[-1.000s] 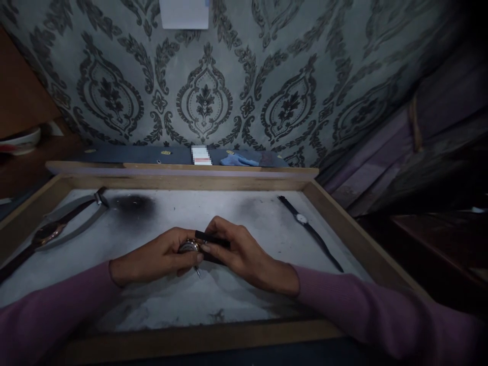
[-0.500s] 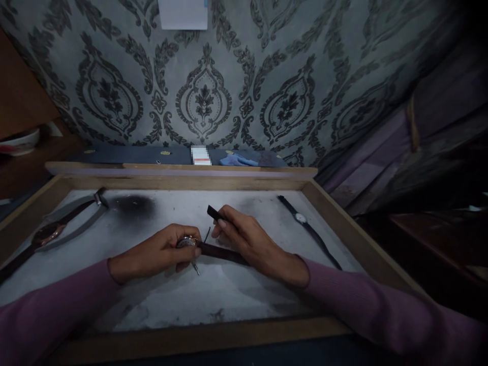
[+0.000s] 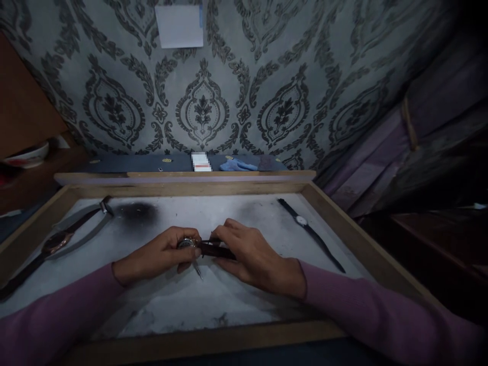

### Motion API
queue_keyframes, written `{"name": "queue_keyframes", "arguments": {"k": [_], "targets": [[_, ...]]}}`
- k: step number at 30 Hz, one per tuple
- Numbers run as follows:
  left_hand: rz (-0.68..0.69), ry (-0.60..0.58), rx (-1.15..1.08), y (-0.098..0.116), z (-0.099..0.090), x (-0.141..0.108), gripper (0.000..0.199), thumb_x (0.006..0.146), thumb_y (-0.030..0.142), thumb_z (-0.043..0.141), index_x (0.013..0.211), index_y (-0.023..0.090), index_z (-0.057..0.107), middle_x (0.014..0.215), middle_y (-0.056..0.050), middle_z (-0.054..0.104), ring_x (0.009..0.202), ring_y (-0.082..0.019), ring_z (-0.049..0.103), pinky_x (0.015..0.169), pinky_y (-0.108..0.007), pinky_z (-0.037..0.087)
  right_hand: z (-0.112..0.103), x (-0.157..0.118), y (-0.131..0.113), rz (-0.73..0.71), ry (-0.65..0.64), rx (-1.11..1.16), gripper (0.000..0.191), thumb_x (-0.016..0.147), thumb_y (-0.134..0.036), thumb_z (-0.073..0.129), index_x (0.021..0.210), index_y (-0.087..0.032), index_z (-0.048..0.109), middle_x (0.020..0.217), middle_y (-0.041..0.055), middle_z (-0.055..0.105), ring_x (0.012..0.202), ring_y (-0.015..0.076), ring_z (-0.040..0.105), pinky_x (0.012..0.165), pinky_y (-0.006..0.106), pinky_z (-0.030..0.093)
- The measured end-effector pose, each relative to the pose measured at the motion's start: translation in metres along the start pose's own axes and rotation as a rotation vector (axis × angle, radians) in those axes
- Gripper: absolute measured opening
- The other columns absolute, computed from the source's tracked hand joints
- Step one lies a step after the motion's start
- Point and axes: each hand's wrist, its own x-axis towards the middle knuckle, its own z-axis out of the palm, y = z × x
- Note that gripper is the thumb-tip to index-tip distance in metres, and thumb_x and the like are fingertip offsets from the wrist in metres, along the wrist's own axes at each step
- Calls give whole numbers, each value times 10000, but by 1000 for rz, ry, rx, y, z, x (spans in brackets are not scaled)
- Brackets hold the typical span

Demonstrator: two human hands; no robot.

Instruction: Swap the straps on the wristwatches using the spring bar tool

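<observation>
Near the middle of the tray, my left hand is closed around a wristwatch with a round metal case. A thin pointed metal tool sticks out below those fingers; its other end is hidden. From the case a dark brown watch strap runs rightward into my right hand. That hand is closed on the strap, its fingertips close to the case and partly covering the strap. A thin dark strip shows above the strap, between the two hands.
The wood-framed tray has a pale, smudged floor. At its left lies a brown-strapped watch, at its right a slim black-strapped watch. Behind the frame are a blue cloth and a small white box, before a patterned wall.
My right hand has lowered the raised black strap end toward the watch, and its fingers now point at the case. My left hand keeps its hold. The view has tilted slightly up.
</observation>
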Motion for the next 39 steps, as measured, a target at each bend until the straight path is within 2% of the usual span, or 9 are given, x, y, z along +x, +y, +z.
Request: {"name": "queue_keyframes", "arguments": {"k": [6,12,15,19,26,34,36,39], "targets": [[5,15,21,3,-2,-1,279,855,429,531,785,160,553,527,66,453,513,-102,356,532,-242,262,-1,0,1,-7,26,15,170,794,-134,622,895,-180,493,826,44,611,766,174,524,609,252,365],[3,13,69,7,-4,-2,275,872,424,517,793,163,553,544,63,447,527,-105,358,539,-243,271,-7,1,2,-101,70,112,121,864,-130,584,980,-146,614,825,49,649,759,170,545,668,274,425],[8,7,90,6,-6,-3,343,905,483,468,764,175,525,571,53,456,528,-107,358,526,-242,276,-8,2,2,-131,94,125,123,893,-147,566,992,-142,639,847,64,672,771,177,556,716,300,441],[-19,31,61,8,-7,-4,500,957,559,283,703,186,500,576,31,482,528,-117,376,503,-241,286,-8,3,3,-142,104,123,143,911,-153,549,1002,-145,659,813,58,667,748,170,553,705,292,434],[-82,46,24,12,-9,-5,615,966,599,166,811,172,580,601,3,574,517,-133,426,524,-255,357,-8,3,4,-106,71,109,166,914,-174,555,1033,-147,668,827,59,660,777,174,551,700,287,416],[-125,49,-47,8,-13,-3,642,948,624,193,900,144,618,671,-50,651,559,-152,523,511,-251,359,-6,4,6,-106,75,109,162,902,-136,551,1013,-145,669,883,78,680,818,191,576,733,307,441],[-109,22,-59,8,-14,-3,575,948,592,259,887,143,613,683,-51,656,555,-146,521,504,-250,339,-6,4,6,-105,74,114,159,907,-145,548,1015,-156,665,883,73,680,822,190,578,737,309,448],[-106,-54,-70,9,-18,-5,350,901,473,482,942,144,593,745,-39,663,593,-136,532,512,-245,314,-6,4,6,-99,72,114,147,914,-155,544,1001,-163,662,870,67,679,815,187,578,730,309,452]]}}
